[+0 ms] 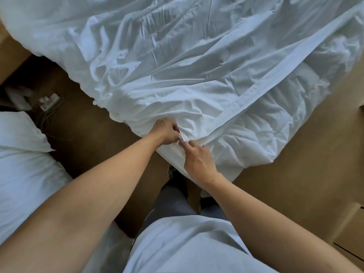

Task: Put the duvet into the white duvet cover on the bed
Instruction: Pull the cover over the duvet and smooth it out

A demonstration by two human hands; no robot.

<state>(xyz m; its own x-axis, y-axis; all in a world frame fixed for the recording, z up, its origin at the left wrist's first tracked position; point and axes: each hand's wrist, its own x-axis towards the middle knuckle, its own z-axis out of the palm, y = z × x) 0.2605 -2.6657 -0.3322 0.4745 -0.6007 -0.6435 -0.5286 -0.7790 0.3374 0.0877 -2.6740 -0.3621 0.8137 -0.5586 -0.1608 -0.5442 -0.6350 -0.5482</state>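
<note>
A wrinkled white duvet cover (157,56) lies spread over the bed, its hemmed open edge (256,89) running diagonally from upper right to the near corner. The puffy white duvet (266,123) shows beyond that edge, on the right. At the bed's near corner my left hand (166,131) grips a bunch of the cover's fabric. My right hand (198,160) pinches the fabric just beside it, fingertips almost touching the left hand. What lies inside the bunched corner is hidden.
Brown floor (88,131) surrounds the bed corner. White pillows (21,154) lie at the left. A power strip with cables (49,101) sits on the floor near them. Light wooden furniture (354,223) stands at the right edge. My legs and shoes (177,182) are below the corner.
</note>
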